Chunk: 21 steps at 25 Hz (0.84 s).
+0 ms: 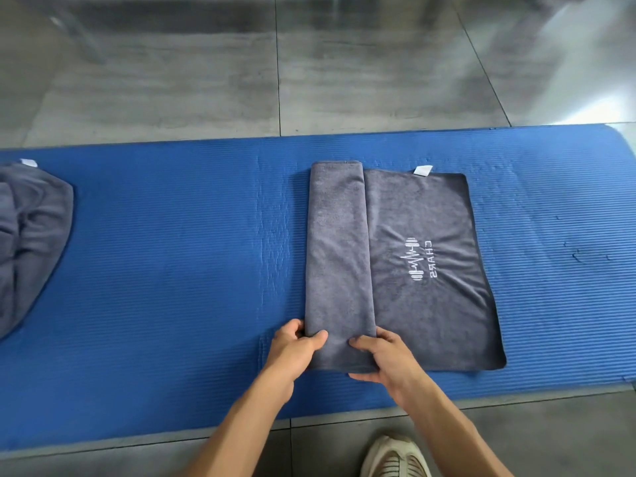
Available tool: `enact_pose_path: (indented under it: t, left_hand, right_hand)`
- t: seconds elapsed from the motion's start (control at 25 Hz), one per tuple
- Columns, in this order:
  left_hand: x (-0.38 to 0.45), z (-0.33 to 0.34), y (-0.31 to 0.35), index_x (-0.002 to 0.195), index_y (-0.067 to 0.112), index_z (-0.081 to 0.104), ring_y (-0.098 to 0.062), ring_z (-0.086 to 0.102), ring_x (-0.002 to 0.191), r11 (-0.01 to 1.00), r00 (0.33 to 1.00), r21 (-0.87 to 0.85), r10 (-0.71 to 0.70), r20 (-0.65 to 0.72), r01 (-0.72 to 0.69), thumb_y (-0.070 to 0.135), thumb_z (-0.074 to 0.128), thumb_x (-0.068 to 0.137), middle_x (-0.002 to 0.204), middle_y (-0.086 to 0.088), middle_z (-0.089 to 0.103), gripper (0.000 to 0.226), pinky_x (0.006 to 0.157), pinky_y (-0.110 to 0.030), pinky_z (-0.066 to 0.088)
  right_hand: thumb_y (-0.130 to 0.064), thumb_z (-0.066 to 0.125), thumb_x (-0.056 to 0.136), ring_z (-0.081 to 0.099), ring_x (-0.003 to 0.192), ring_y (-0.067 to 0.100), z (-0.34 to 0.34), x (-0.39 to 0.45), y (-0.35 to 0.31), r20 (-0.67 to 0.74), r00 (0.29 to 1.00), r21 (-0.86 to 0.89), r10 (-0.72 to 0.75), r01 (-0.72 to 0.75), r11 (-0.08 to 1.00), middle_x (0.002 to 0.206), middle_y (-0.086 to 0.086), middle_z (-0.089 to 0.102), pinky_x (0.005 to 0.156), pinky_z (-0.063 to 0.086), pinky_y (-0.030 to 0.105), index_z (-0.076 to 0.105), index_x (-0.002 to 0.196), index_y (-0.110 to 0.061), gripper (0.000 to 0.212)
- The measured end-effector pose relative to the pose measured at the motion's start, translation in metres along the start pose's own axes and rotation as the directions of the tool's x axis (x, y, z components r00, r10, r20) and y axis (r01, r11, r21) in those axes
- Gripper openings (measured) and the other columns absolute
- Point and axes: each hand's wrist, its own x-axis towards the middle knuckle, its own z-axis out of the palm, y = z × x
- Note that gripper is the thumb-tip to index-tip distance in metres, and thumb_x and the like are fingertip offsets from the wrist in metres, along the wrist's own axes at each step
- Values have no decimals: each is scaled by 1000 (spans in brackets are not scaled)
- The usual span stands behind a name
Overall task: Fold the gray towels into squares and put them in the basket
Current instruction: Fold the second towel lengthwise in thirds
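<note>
A gray towel [423, 270] with a white logo lies on the blue mat [172, 270], right of centre. Its left part is folded over into a long narrow strip [339, 253]. My left hand [296, 349] grips the near left corner of that strip, thumb on top. My right hand [385, 356] pinches the near right edge of the strip, thumb on top and fingers under the towel's near edge. A second gray towel [31, 235] lies crumpled at the mat's left edge. No basket is in view.
The blue mat runs across a gray tiled floor [206, 80]. A small white tag [422, 170] sticks out at the towel's far edge. A beige shoe [395, 456] stands on the floor below the mat's near edge.
</note>
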Motion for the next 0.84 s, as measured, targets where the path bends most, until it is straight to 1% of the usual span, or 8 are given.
enact_pose_path:
  t: [0.16, 0.28, 0.36, 0.44, 0.56, 0.64, 0.72, 0.84]
  left_hand:
    - [-4, 1, -1, 105, 27, 56, -10, 65, 94, 990, 998, 132, 55, -37, -50, 31, 67, 88, 106, 7, 67, 20, 85, -33, 55]
    - [-8, 2, 0, 109, 29, 47, -12, 62, 91, 958, 989, 273, 112, -95, -83, 38, 68, 84, 104, 6, 62, 34, 79, -32, 53]
    - [-10, 2, 4, 110, 29, 40, -13, 59, 86, 929, 979, 360, 143, -144, -83, 37, 69, 84, 97, 4, 60, 40, 71, -30, 47]
    - [-12, 0, 10, 113, 29, 36, -15, 56, 85, 904, 975, 418, 167, -148, -92, 35, 69, 85, 95, 5, 57, 44, 71, -30, 42]
    - [-14, -1, 15, 122, 28, 34, -22, 54, 100, 836, 966, 542, 203, -159, -87, 38, 72, 82, 102, 8, 48, 56, 77, -30, 37]
    - [-11, -3, 15, 128, 27, 36, -21, 50, 111, 751, 907, 623, 392, -155, -219, 37, 69, 84, 117, 6, 46, 56, 81, -30, 38]
    - [-2, -2, 22, 130, 23, 43, -20, 45, 118, 612, 785, 685, 613, -94, -396, 33, 61, 92, 130, 4, 45, 43, 86, -31, 42]
    - [16, -1, 39, 141, 20, 39, -20, 31, 135, 380, 730, 799, 676, 103, -465, 35, 54, 96, 151, 5, 30, 49, 105, -37, 38]
  right_hand:
    - [-43, 68, 86, 68, 58, 22, -10, -8, 0, -99, 995, -519, -30, -26, 855, 71, 5, 73, 52, 54, 30, 69, 86, -16, 27]
    - [-54, 55, 88, 68, 78, 27, -16, -12, -2, -156, 912, -943, -380, -22, 333, 80, 2, 70, 61, 46, 30, 55, 79, -18, 37]
    - [-43, 52, 92, 64, 85, 25, -7, -12, -9, -20, 739, -968, -674, 154, 198, 90, -2, 68, 64, 42, 32, 55, 91, -20, 23]
    - [-37, 49, 91, 59, 90, 21, 7, -3, -16, 147, 580, -908, -801, 401, 124, 106, -5, 65, 70, 47, 31, 57, 107, -20, 25]
    - [-31, 47, 86, 54, 106, 20, 18, 23, -16, 335, 579, -888, -743, 459, -43, 132, -4, 54, 83, 47, 34, 56, 122, -20, 38]
    - [-30, 43, 80, 59, 100, 23, 20, 31, -20, 390, 571, -901, -723, 400, -170, 121, -3, 59, 76, 49, 36, 64, 110, -20, 38]
    - [-29, 42, 79, 61, 93, 25, 21, 36, -33, 339, 536, -910, -773, 396, -124, 108, -3, 63, 73, 50, 37, 67, 100, -18, 35]
    - [-26, 42, 86, 53, 122, 27, 20, 48, -43, 349, 535, -903, -769, 410, -124, 135, 3, 59, 96, 48, 40, 61, 124, -14, 44]
